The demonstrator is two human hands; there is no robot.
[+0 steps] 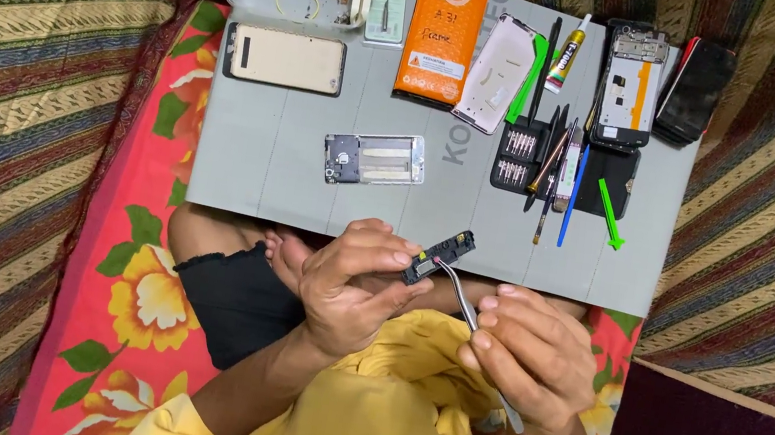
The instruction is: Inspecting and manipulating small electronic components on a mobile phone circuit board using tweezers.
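Observation:
My left hand (356, 284) pinches a small black phone part (439, 256) between thumb and fingers, just above the near edge of the grey work mat (264, 160). My right hand (530, 354) grips metal tweezers (462, 299), whose tips touch the black part. Both hands hover over my lap, close together.
On the mat lie a gold phone back (284, 59), a silver phone frame (373, 159), an orange box (444, 36), a white frame (499, 74), a glue tube (566, 55), a screwdriver bit case (521, 159), green pry tools (610, 214), an open phone (627, 85) and a dark phone (694, 92).

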